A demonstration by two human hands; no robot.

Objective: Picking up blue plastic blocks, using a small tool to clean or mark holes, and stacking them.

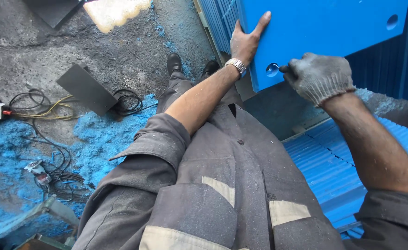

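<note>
1. Thick blue plastic slab with round drilled holes (pixel 324 32): stands upright at the far right of the scene, its near-left corner between the two hands.
2. Left hand (pixel 245 41), bare, with a metal wristwatch (pixel 236 66): lies flat and spread against the slab's left edge, fingers pointing far; it presses the slab and grips nothing.
3. Right hand (pixel 317 76), in a grey knitted work glove: curled together at the slab's lower edge, just beside a round hole (pixel 272 69); whether the fingers grip a small tool or only the rim cannot be told.
4. Ribbed blue plastic panels (pixel 342 171): stacked flat at the near right, below the slab.
5. Blue plastic shavings (pixel 97 139): heaped on the grey floor (pixel 28 46) at left, around black cables (pixel 56 162) and a dark flat plate (pixel 87 89).
6. Step in hand, as judged: steadying the slab while working at its lower corner hole. The next move calls for firm left-hand bracing, so the slab does not shift as the right hand acts.
</note>
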